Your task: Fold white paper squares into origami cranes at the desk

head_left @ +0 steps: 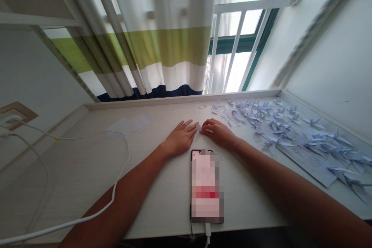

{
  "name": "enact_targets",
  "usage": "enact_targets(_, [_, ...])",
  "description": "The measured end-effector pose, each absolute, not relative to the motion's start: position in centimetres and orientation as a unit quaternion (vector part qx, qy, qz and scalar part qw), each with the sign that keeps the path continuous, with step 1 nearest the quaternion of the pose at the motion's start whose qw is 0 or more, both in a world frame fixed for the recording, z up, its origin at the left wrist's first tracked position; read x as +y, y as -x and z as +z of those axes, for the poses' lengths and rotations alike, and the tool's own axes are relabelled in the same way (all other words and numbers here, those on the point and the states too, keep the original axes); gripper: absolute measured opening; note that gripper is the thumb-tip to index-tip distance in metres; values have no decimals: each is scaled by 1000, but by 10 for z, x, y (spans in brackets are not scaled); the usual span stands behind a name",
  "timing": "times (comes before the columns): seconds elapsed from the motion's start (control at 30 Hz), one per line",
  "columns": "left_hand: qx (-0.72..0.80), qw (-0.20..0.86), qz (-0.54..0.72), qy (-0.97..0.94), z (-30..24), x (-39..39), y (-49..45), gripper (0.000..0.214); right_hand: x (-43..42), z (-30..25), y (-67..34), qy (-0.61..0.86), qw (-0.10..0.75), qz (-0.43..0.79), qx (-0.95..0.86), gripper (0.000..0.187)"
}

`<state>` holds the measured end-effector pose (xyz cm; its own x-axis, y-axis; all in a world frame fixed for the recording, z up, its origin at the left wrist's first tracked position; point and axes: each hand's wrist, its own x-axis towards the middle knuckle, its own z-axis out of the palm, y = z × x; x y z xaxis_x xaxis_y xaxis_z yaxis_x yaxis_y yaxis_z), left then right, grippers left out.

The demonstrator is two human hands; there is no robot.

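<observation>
Both my hands rest on the pale wooden desk (pixel 87 162), meeting over a small piece of pale paper (pixel 199 127). My left hand (pixel 180 138) lies mostly flat, fingers stretched toward the paper, fingertips pressing on it. My right hand (pixel 217 131) has curled fingers pinching the paper's other side. A phone (pixel 206 186) lies face up just below my hands, screen lit, with a cable plugged into its near end.
Several folded paper cranes (pixel 290 128) cover the desk's right side, some lying on a printed sheet (pixel 308 159). Blank paper sheets (pixel 128 124) lie at the back left. A white cable (pixel 119 186) loops across the left. Striped curtain (pixel 151 46) and barred window (pixel 241 54) stand behind.
</observation>
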<state>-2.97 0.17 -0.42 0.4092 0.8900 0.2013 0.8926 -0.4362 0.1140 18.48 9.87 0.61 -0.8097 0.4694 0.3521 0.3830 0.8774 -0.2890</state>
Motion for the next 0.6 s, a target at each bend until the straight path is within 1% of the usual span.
enact_targets(0.13, [-530,13,-107,841,-5,2,30,50,104,12,-185,200,184,88,-958,23])
enact_targets(0.4, [-525,25,-99,845,-3,2,29,53,118,6,-181,207,193,105,-953,20])
enact_targets(0.47, [-526,24,-99,844,-3,2,29,54,129,5,-180,240,207,110,-942,20])
enact_targets(0.53, [-528,21,-96,843,-3,2,28,55,144,6,-179,317,255,120,-906,21])
enact_targets(0.6, [-530,16,-93,843,-2,1,28,55,158,9,-179,370,276,133,-877,21])
